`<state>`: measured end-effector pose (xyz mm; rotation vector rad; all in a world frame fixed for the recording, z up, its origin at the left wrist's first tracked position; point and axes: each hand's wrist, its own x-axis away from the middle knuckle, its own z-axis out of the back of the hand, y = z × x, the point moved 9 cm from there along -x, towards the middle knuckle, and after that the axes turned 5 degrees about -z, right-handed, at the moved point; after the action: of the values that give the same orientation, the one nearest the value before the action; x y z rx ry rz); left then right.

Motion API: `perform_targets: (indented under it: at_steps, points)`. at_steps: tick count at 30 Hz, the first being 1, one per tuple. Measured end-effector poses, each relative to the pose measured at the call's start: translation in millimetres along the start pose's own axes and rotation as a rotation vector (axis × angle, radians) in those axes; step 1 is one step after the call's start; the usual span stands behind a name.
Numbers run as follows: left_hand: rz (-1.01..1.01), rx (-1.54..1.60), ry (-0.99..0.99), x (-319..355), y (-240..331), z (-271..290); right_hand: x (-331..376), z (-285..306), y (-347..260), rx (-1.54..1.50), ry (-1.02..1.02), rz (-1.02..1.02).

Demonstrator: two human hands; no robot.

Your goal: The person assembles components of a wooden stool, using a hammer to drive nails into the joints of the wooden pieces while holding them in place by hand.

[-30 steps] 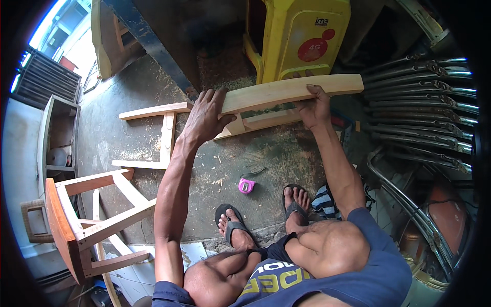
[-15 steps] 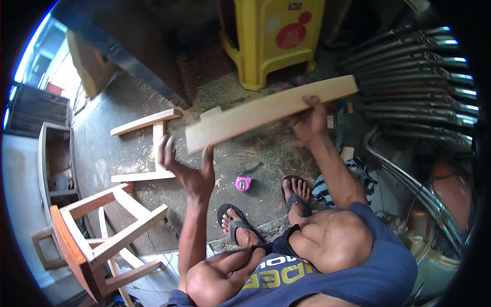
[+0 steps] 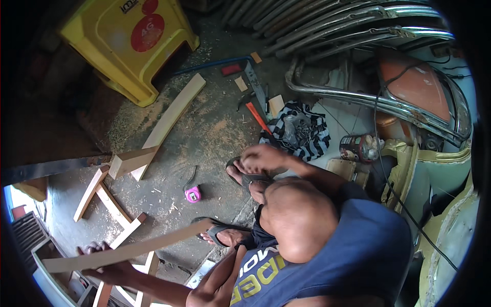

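Observation:
My left hand [image 3: 110, 268] is wrapped around a long, slightly curved wooden plank [image 3: 148, 244], held at lower left above the wooden frames. The plank's far end reaches over my left foot. My right hand [image 3: 262, 158] hangs over my right foot, fingers loosely bent, with nothing visible in it. Beside it lies a black-and-white striped cloth [image 3: 319, 133] with a clear plastic bag of nails [image 3: 300, 130] on it. An orange-handled tool [image 3: 258, 117], apparently a hammer, rests against the cloth.
Another curved plank [image 3: 171, 125] lies on the floor, a wooden block [image 3: 134, 161] against it. An H-shaped wooden frame [image 3: 113, 204] lies left. Around are a pink tape measure [image 3: 193, 194], a blue-framed saw [image 3: 215, 65], a metal square [image 3: 255, 84], a yellow stool [image 3: 128, 46] and stacked metal chair frames [image 3: 358, 25].
My right hand has let go of the plank and moved down beside the striped cloth. My left hand has carried the plank down and left. The view has swung to the right.

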<state>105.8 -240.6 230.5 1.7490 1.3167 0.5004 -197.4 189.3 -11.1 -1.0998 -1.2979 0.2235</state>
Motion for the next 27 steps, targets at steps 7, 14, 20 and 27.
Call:
perform_targets:
  at_steps: [7,14,20,27]
  points:
    - [0.148,-1.114,-0.511,2,-128,3,135,238,90,0.514,1.377,-0.189]
    - [0.542,-1.437,-1.137,71,-309,-35,120,212,108,0.635,1.081,-0.354]
    - [0.386,-1.393,-1.177,88,-343,-23,123,191,82,0.639,1.151,-0.204]
    - [0.12,-1.495,-1.045,81,-325,-30,113,186,67,0.653,1.153,-0.198]
